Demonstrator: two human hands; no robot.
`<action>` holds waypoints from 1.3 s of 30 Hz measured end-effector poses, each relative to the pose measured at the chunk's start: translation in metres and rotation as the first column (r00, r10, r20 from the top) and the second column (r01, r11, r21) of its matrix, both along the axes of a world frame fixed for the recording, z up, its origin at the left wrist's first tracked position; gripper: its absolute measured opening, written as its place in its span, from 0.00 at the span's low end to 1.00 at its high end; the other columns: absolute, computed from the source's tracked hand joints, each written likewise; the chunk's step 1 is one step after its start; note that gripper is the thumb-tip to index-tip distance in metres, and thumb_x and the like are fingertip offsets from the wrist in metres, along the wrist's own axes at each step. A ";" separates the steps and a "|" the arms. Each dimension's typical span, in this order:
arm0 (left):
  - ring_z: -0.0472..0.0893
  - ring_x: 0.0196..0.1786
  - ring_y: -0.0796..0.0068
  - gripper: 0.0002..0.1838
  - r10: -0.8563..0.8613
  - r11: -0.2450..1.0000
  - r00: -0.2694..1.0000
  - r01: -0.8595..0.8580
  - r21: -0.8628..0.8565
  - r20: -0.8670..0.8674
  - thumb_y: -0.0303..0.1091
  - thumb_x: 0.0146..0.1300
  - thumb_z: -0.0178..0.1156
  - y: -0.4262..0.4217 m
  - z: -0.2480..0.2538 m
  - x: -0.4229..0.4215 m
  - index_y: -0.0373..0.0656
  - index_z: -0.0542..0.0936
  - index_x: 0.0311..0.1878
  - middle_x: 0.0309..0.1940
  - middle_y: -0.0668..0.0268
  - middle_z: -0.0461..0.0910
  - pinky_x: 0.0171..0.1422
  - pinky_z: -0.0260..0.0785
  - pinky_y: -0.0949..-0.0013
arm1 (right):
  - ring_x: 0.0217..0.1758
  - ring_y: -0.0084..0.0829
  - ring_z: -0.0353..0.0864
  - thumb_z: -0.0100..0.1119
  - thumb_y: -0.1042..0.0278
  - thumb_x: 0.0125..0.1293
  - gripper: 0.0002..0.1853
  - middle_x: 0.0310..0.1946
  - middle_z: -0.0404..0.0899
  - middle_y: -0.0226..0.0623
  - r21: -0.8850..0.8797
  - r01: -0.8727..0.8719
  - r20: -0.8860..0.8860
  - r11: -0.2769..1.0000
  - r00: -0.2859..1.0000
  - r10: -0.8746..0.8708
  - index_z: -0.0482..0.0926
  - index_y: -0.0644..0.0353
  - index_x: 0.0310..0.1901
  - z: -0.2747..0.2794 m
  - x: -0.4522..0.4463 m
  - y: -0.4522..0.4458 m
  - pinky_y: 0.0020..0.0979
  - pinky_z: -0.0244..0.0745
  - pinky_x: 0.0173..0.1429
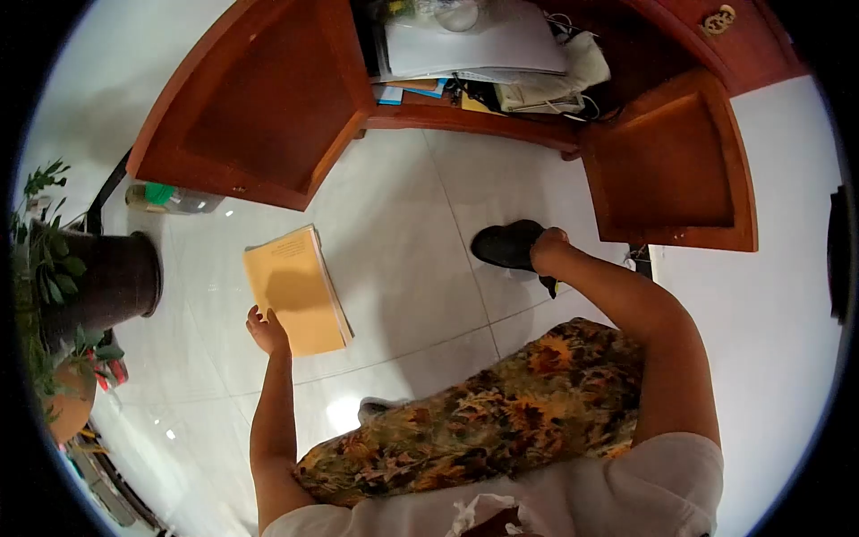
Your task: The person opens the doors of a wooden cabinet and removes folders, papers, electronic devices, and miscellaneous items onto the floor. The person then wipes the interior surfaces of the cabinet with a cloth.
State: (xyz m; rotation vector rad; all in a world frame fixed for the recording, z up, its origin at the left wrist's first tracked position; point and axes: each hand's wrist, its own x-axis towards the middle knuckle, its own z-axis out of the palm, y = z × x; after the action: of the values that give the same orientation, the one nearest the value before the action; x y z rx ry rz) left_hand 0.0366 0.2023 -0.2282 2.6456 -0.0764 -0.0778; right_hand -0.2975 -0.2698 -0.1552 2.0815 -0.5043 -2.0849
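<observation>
A yellow-orange envelope or booklet [300, 295], with white page edges along its right side, lies on the tiled floor. My left hand [267, 331] is at its lower left edge, fingers apart and nothing between them; whether they touch the edge is hard to tell. On the right, my right hand [548, 250] is beside the black shoe [506, 245], near my knee and the patterned cloth [501, 412] over my legs. Its fingers are curled and partly hidden, and what they hold, if anything, cannot be made out.
A wooden cabinet stands ahead, its left door [268, 98] and right door [671, 170] open. Inside are stacked papers [474, 45] and a pale cloth bag [573, 76]. To the left are a dark plant pot [112, 277] and a plastic bottle [179, 200].
</observation>
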 end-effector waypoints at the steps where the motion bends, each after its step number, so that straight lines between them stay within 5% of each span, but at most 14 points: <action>1: 0.73 0.42 0.63 0.19 -0.043 0.999 0.998 0.043 0.009 0.035 0.33 0.62 0.59 -0.009 -0.005 0.004 0.42 0.72 0.55 0.43 0.59 0.71 0.46 0.70 0.62 | 0.49 0.36 0.80 0.57 0.60 0.58 0.17 0.47 0.82 0.35 -0.021 0.020 -0.039 1.000 0.999 -0.021 0.82 0.50 0.49 -0.003 -0.004 -0.001 0.38 0.77 0.48; 5: 0.73 0.42 0.64 0.17 -0.108 0.990 0.993 0.113 -0.089 0.054 0.32 0.63 0.59 -0.059 0.009 -0.003 0.41 0.72 0.54 0.41 0.59 0.71 0.47 0.69 0.62 | 0.51 0.41 0.78 0.58 0.56 0.59 0.19 0.48 0.79 0.42 0.160 0.096 0.527 0.982 0.833 -0.167 0.80 0.55 0.50 0.018 0.008 -0.020 0.40 0.75 0.50; 7: 0.72 0.40 0.67 0.17 -0.147 0.974 0.986 0.158 -0.160 0.080 0.31 0.62 0.59 -0.067 0.002 -0.001 0.39 0.72 0.54 0.41 0.61 0.71 0.46 0.69 0.64 | 0.49 0.48 0.77 0.55 0.53 0.63 0.21 0.49 0.75 0.51 0.210 0.196 0.780 0.958 0.557 -0.285 0.77 0.59 0.52 0.052 0.057 -0.032 0.45 0.74 0.52; 9: 0.72 0.39 0.69 0.17 -0.182 0.964 0.982 0.188 -0.189 0.047 0.31 0.63 0.59 -0.076 0.003 -0.003 0.40 0.72 0.53 0.41 0.62 0.72 0.45 0.69 0.65 | 0.46 0.50 0.79 0.52 0.53 0.66 0.23 0.45 0.76 0.52 0.165 0.329 0.967 0.930 0.131 -0.218 0.74 0.65 0.52 0.083 0.108 -0.045 0.48 0.75 0.49; 10: 0.72 0.38 0.70 0.16 -0.201 0.958 0.979 0.203 -0.203 0.035 0.31 0.63 0.58 -0.079 0.005 -0.006 0.40 0.72 0.53 0.41 0.62 0.72 0.45 0.69 0.65 | 0.44 0.51 0.79 0.54 0.51 0.66 0.25 0.46 0.75 0.53 0.197 0.274 0.929 0.941 -0.359 -0.090 0.73 0.67 0.52 0.092 0.130 -0.055 0.48 0.75 0.48; 14: 0.72 0.37 0.73 0.13 -0.236 0.906 0.971 0.234 -0.352 0.037 0.30 0.64 0.57 -0.076 0.005 -0.007 0.39 0.74 0.51 0.40 0.64 0.74 0.44 0.69 0.69 | 0.54 0.53 0.73 0.61 0.57 0.62 0.35 0.52 0.74 0.53 -0.129 0.375 0.570 0.918 -0.729 0.378 0.60 0.63 0.66 0.138 0.225 -0.125 0.47 0.72 0.57; 17: 0.73 0.40 0.75 0.11 -0.216 0.902 0.974 0.170 -0.398 -0.074 0.31 0.64 0.57 -0.075 0.028 -0.017 0.39 0.76 0.49 0.39 0.67 0.76 0.47 0.69 0.70 | 0.74 0.33 0.54 0.59 0.56 0.64 0.43 0.74 0.48 0.40 0.369 0.590 0.870 0.718 -0.490 -0.044 0.43 0.41 0.74 0.170 0.278 -0.161 0.37 0.65 0.66; 19: 0.73 0.40 0.75 0.10 -0.184 0.906 0.978 0.130 -0.404 -0.098 0.31 0.65 0.57 -0.069 0.035 -0.023 0.39 0.77 0.47 0.39 0.68 0.77 0.47 0.69 0.70 | 0.65 0.43 0.63 0.60 0.57 0.62 0.37 0.63 0.62 0.44 0.421 0.378 0.785 0.825 -0.608 -0.121 0.54 0.51 0.69 0.144 0.293 -0.170 0.43 0.67 0.63; 22: 0.74 0.40 0.76 0.09 -0.192 0.901 0.976 0.132 -0.414 -0.106 0.31 0.66 0.56 -0.061 0.034 -0.029 0.39 0.77 0.47 0.38 0.68 0.77 0.46 0.69 0.71 | 0.56 0.52 0.71 0.61 0.59 0.60 0.30 0.51 0.77 0.47 0.320 0.211 0.740 0.924 -0.665 -0.104 0.67 0.60 0.63 0.127 0.295 -0.164 0.47 0.70 0.59; 25: 0.75 0.41 0.75 0.09 -0.219 0.881 0.960 0.116 -0.459 -0.177 0.31 0.66 0.56 -0.064 0.041 -0.039 0.38 0.78 0.45 0.37 0.66 0.78 0.46 0.69 0.71 | 0.56 0.45 0.70 0.59 0.63 0.60 0.18 0.46 0.79 0.42 -0.088 0.315 0.797 0.945 -0.547 0.257 0.79 0.49 0.53 0.126 0.271 -0.132 0.44 0.67 0.60; 28: 0.75 0.39 0.77 0.08 -0.316 0.834 0.928 0.173 -0.523 -0.198 0.30 0.66 0.56 -0.092 0.064 -0.043 0.39 0.78 0.45 0.36 0.67 0.78 0.46 0.69 0.72 | 0.55 0.44 0.70 0.59 0.67 0.59 0.12 0.43 0.79 0.40 -0.130 0.309 0.789 0.942 -0.543 0.287 0.83 0.48 0.45 0.127 0.249 -0.112 0.44 0.65 0.58; 30: 0.74 0.38 0.79 0.07 -0.380 0.816 0.904 0.229 -0.531 -0.194 0.30 0.66 0.56 -0.121 0.081 -0.044 0.39 0.77 0.45 0.35 0.69 0.77 0.45 0.68 0.74 | 0.52 0.45 0.71 0.59 0.69 0.58 0.08 0.41 0.79 0.38 -0.056 0.240 0.691 0.969 -0.691 0.211 0.85 0.51 0.38 0.127 0.235 -0.100 0.45 0.66 0.56; 35: 0.75 0.44 0.79 0.18 -0.651 0.661 0.724 0.390 -0.641 -0.230 0.40 0.67 0.57 -0.210 0.119 -0.056 0.40 0.74 0.56 0.42 0.68 0.78 0.50 0.68 0.73 | 0.48 0.45 0.71 0.58 0.72 0.58 0.08 0.38 0.79 0.39 0.117 0.063 0.711 0.991 -0.702 -0.039 0.84 0.53 0.38 0.129 0.192 -0.078 0.43 0.67 0.54; 39: 0.77 0.49 0.72 0.28 -0.692 0.586 0.660 0.279 -0.760 -0.292 0.52 0.65 0.58 -0.284 0.148 -0.059 0.42 0.72 0.61 0.49 0.64 0.78 0.52 0.70 0.68 | 0.46 0.44 0.71 0.58 0.72 0.58 0.06 0.34 0.77 0.40 0.223 -0.021 0.689 0.975 -0.704 -0.173 0.81 0.58 0.36 0.141 0.168 -0.061 0.42 0.67 0.52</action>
State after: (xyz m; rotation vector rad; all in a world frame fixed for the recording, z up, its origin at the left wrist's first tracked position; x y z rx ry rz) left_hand -0.0224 -0.0822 -0.0806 1.6888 -0.5728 -0.8768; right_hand -0.1295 -0.3310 -0.0147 3.3013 -0.6179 1.3180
